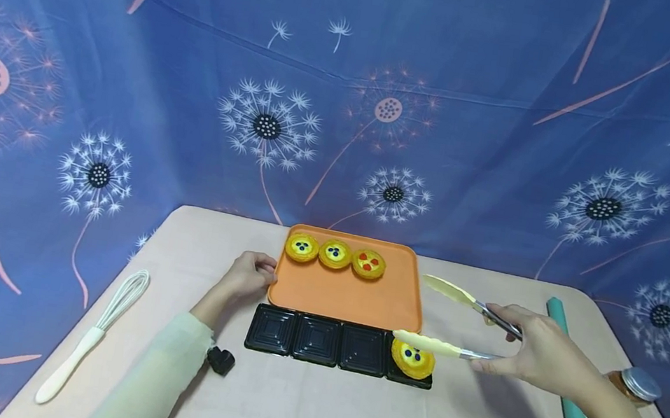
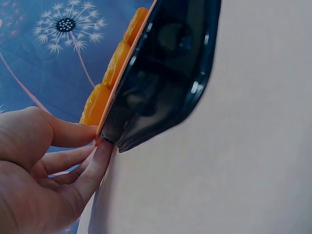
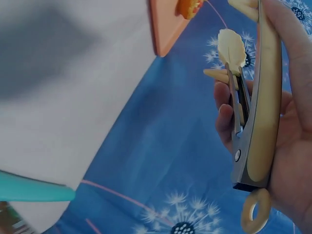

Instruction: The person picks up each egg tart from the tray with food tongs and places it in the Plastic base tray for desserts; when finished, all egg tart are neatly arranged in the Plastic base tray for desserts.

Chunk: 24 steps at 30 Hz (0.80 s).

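Note:
My left hand [image 1: 250, 274] pinches the left edge of an orange tray [image 1: 348, 302] between thumb and fingers. On the tray's back left stand three egg tarts in a row: two with dark berries [image 1: 302, 248] and one with red pieces [image 1: 368, 264]. My right hand [image 1: 535, 348] holds a pair of tongs [image 3: 261, 122] with cream tips, their arms spread apart. One tip [image 1: 425, 343] hangs over a berry-topped tart [image 1: 413, 362] in the rightmost compartment of a black plastic container [image 1: 317, 341]; nothing shows between the tips. The container's other compartments hold nothing.
A white-handled whisk [image 1: 96, 333] lies at the left of the table. At the right are a teal cylinder [image 1: 570, 402] and a jar with a silver lid [image 1: 639, 385]. A blue dandelion-patterned cloth [image 1: 357, 42] hangs behind the table.

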Available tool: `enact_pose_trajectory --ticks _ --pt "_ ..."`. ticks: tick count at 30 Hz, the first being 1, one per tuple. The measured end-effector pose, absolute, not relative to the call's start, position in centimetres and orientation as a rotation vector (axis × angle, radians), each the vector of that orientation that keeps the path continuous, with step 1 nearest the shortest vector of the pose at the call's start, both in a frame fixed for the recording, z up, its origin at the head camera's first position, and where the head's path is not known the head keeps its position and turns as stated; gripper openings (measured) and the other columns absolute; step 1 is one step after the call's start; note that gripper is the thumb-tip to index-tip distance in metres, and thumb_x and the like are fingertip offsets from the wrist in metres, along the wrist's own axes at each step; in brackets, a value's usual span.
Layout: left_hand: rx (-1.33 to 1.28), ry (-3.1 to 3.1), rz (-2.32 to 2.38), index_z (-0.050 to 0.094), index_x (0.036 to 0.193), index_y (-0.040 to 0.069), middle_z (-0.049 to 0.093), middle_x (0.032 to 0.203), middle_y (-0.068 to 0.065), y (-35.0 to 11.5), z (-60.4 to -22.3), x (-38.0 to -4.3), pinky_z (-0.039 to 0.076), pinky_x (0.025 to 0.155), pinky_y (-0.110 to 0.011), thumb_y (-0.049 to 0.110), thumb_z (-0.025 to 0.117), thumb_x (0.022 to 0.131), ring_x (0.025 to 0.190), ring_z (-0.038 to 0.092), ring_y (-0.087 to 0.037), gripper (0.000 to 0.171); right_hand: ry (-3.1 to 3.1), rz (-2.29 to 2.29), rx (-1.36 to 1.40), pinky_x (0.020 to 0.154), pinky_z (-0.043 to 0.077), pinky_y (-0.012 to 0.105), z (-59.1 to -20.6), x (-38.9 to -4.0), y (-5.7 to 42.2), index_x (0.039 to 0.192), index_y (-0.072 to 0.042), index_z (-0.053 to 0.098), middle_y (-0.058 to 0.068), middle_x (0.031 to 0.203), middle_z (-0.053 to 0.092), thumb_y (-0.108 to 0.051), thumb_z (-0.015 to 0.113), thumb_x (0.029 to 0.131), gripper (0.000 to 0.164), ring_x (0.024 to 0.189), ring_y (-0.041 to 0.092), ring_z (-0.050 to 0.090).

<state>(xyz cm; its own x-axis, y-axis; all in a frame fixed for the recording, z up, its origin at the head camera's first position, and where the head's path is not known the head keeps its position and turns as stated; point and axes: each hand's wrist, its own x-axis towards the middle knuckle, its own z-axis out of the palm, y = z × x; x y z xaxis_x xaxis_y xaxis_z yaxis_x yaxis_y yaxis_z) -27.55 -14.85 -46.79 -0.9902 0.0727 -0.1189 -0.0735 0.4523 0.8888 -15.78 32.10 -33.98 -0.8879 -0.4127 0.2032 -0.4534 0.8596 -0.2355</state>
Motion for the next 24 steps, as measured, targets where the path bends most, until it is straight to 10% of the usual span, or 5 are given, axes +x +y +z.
enact_pose_trajectory --ticks 12,24 --pt "-0.008 2.540 1.582 0.062 0.111 -0.004 0.063 0.094 -0.013 -14.9 -46.8 -27.6 0.052 0.069 -0.026 0.003 0.065 0.082 0.082 0.059 -0.020 0.030 -2.885 0.395 0.679 0.048 0.028 0.023 -34.0 -22.0 28.7 0.125 0.004 0.057 0.001 0.089 0.062 -0.058 0.080 0.060 0.093 0.059 0.009 0.035" --pt "-0.025 2.526 1.590 0.063 0.110 -0.003 0.063 0.094 -0.012 -14.9 -46.9 -27.9 0.051 0.067 -0.026 0.004 0.067 0.081 0.080 0.059 -0.019 0.031 -3.007 0.421 0.595 0.061 0.041 0.032 -36.3 -26.9 26.0 0.126 0.007 0.054 0.016 0.106 0.066 -0.076 0.070 0.055 0.111 0.079 0.022 0.056"
